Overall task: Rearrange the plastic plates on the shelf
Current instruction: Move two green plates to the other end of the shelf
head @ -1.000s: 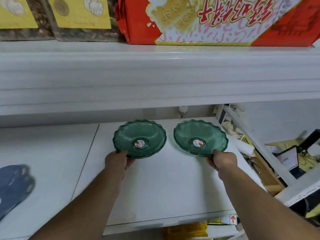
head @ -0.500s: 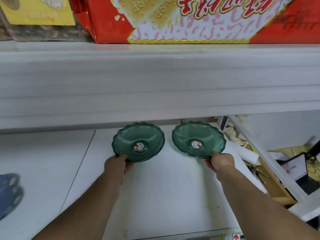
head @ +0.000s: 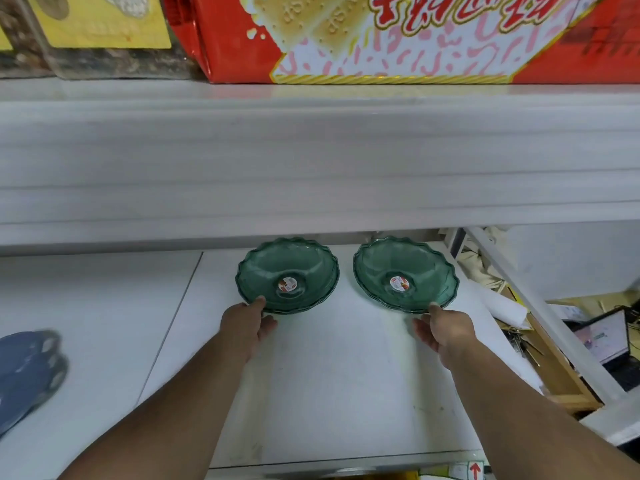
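Two translucent green scalloped plates, each with a round sticker in the middle, sit side by side at the back of the white lower shelf (head: 311, 375). Each looks like a small stack. My left hand (head: 247, 323) is at the near rim of the left green plate (head: 287, 268), thumb on top of the rim and fingers under its edge. At the near rim of the right green plate (head: 405, 268), my right hand (head: 446, 327) touches only with the thumb tip. Its fingers are spread below, apart from the plate.
The upper shelf board (head: 311, 161) overhangs low above the plates and carries a red biscuit box (head: 398, 36) and yellow-labelled packs (head: 104, 26). Blue plates (head: 27, 372) lie on the shelf at far left. Past the right shelf post (head: 540, 317) is clutter with a laptop (head: 602, 337).
Both plates sit further back under the upper shelf than a second ago. My right hand's fingers have drawn off its plate's rim. My view has shifted slightly.
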Available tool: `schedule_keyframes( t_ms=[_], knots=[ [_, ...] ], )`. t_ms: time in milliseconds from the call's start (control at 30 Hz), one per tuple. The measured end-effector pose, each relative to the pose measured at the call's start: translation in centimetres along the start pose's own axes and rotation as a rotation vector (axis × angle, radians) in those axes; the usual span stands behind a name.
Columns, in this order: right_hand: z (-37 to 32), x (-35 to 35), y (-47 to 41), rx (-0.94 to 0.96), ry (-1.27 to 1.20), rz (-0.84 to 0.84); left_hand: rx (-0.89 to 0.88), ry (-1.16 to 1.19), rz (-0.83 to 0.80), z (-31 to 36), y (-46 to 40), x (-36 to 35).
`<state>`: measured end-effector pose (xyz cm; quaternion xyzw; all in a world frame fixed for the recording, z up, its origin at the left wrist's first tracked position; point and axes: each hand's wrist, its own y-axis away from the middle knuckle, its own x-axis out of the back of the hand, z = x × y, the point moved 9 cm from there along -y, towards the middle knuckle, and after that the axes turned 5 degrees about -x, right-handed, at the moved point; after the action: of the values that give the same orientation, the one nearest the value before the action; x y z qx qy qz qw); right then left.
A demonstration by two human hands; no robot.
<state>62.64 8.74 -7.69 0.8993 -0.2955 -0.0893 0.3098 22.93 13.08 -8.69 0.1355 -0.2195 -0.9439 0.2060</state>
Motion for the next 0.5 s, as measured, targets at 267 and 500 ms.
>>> schedule_keyframes(
  t_ms=[267,500],
  knots=[
    [0.1,-2.9,7.3,0.358,0.636,0.032,-0.219,-0.767,-0.032,2.7,3.8,2.2],
    [3.1,-13.3,16.5,0.989,1.577,-0.417,-0.347,-1.545,-0.075,2.6,10.0,6.1]
  ],
)
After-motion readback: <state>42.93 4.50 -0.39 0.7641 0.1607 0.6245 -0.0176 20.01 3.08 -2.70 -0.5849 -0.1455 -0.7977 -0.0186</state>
